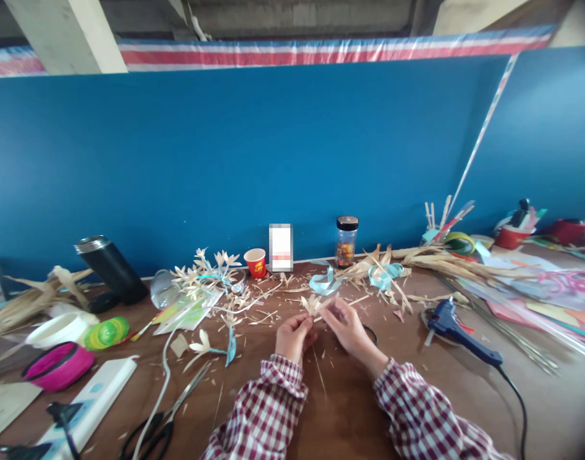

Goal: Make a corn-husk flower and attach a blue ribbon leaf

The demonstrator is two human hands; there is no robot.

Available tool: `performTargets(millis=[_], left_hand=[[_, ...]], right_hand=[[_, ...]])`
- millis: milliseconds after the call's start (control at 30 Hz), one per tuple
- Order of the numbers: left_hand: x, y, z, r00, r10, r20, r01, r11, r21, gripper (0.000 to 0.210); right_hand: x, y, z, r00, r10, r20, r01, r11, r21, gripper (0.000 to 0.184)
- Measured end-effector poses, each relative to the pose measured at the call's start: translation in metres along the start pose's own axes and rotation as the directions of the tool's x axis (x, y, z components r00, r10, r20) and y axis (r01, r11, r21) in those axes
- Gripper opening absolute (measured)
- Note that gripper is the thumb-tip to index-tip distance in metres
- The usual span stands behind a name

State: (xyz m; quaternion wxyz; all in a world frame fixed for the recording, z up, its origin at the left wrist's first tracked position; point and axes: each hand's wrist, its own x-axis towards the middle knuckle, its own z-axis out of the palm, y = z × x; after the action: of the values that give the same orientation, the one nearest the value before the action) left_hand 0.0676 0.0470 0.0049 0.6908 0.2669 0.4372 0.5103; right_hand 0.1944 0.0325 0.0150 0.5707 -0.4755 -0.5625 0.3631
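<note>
Head cam: L hand [295,335] pinched on pale flower [310,305]; R hand [347,329] just beside, fingers closed on pale strip [360,299].

A head-worn camera looks forward and down over the table [343,412].

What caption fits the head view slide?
Left hand and right hand at a pale flower, scissors and blue glue gun on either side.

Scissors [171,413], glue gun [458,333] on brown table [343,409]
</note>
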Motion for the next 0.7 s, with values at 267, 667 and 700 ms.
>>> performTargets(millis=[267,667,700], left_hand=[[0.0003,0.001,-0.0009,1.0,-0.006,0.006,0.007,0.998,-0.059,0.027],[-0.0037,0.0058,0.0016,1.0,-0.016,0.016,0.018,0.996,-0.085,0.023],[-0.0037,0.0057,0.0013,1.0,-0.014,0.025,0.016,0.996,-0.088,0.024]], right_hand=[[0.0028,-0.005,0.0,0.993,0.115,0.012,-0.113,0.944,0.311,0.024],[0.0006,-0.0003,-0.0046,0.97,0.21,0.125,-0.244,0.796,0.554,0.014],[0.0004,-0.0008,-0.0043,0.968,0.207,0.139,-0.25,0.791,0.559,0.013]])
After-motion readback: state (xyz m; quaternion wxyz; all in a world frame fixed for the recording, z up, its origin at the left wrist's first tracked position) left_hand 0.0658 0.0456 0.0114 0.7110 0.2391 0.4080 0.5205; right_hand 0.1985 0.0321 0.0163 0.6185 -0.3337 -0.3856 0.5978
